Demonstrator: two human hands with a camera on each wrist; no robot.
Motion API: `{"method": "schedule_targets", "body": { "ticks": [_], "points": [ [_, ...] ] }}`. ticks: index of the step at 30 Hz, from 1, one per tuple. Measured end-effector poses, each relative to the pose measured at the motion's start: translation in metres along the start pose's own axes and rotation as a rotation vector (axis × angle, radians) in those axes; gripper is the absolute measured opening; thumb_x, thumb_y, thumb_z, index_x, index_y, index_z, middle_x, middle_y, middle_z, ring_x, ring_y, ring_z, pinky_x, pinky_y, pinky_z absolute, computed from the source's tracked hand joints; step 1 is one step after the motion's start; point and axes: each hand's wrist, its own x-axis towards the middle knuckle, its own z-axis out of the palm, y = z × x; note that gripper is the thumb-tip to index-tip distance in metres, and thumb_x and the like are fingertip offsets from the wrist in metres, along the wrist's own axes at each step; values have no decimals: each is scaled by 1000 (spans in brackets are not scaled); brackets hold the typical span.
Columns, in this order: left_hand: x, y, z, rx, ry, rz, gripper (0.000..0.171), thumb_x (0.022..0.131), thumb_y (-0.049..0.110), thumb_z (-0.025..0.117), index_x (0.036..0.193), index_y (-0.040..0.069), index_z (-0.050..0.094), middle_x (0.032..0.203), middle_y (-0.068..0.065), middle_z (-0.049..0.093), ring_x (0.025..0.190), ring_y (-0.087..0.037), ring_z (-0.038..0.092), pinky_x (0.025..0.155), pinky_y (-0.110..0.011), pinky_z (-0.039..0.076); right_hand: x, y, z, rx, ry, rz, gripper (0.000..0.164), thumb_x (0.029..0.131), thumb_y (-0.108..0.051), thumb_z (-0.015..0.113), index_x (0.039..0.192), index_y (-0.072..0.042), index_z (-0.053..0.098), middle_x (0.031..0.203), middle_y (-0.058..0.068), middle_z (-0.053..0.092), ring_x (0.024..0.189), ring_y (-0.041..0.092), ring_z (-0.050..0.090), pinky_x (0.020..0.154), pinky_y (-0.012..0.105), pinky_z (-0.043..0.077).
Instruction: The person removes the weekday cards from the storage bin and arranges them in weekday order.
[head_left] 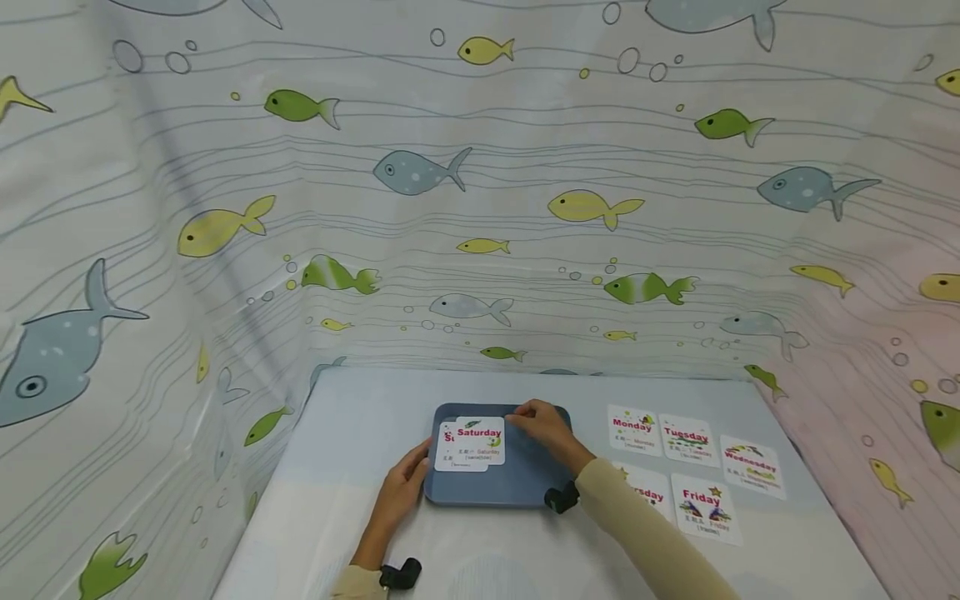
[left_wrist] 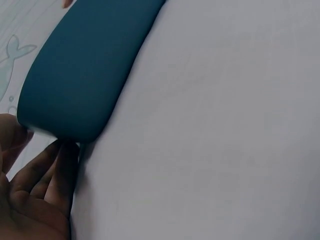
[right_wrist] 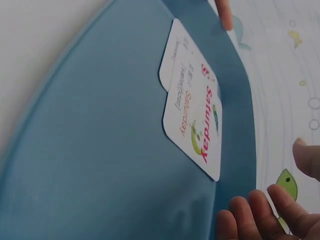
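A blue-grey tray [head_left: 491,492] lies on the table with two white word cards at its left side. The Saturday card [head_left: 480,440] overlaps the other card [head_left: 442,458], whose printed word is mostly covered. At the tray's left end, my left hand [head_left: 402,483] holds the edge; in the left wrist view its fingertips [left_wrist: 65,150] meet the tray's rounded end. My right hand [head_left: 546,427] hovers over the tray's far right part, close beside the Saturday card. In the right wrist view, its thumb and fingers [right_wrist: 260,220] are spread apart, holding nothing.
Right of the tray lie the Monday card [head_left: 633,431], Tuesday card [head_left: 688,438], Wednesday card [head_left: 752,467] and Friday card [head_left: 705,508]. My right sleeve partly covers a card ending in "rsday" [head_left: 651,492]. A fish-patterned sheet [head_left: 480,275] surrounds the table.
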Motion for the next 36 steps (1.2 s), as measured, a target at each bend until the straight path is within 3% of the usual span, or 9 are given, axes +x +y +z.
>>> {"method": "schedule_targets", "body": {
  "ticks": [9,20,28,36],
  "points": [
    [1,-3,0,16,13,27,42,105,22,53,146,18,53,149,-7,54,140,-29,48,115,-47,40,0,-3,9,-6,13,91,46,88,-33,76,120,-2,63,115,11,66,97,26,63,82,36,54],
    [-7,23,-2,-6,4,5,43,106,14,49,148,7,48,150,-15,51,142,-35,45,116,-53,34,6,0,21,-9,13,100,53,84,-27,80,122,3,60,120,16,63,99,26,59,84,40,54],
    [-1,1,1,26,16,4,42,105,23,52,147,18,52,149,-7,54,141,-29,47,116,-48,39,10,3,32,-77,46,119,55,81,-27,84,122,1,59,123,19,61,106,30,58,93,47,53],
    [1,-1,-1,-6,-3,-16,42,105,23,53,147,21,52,150,-3,53,144,-26,44,119,-47,36,17,6,45,-171,93,92,63,79,-24,86,125,6,56,132,24,56,115,36,57,102,53,49]
  ]
}}
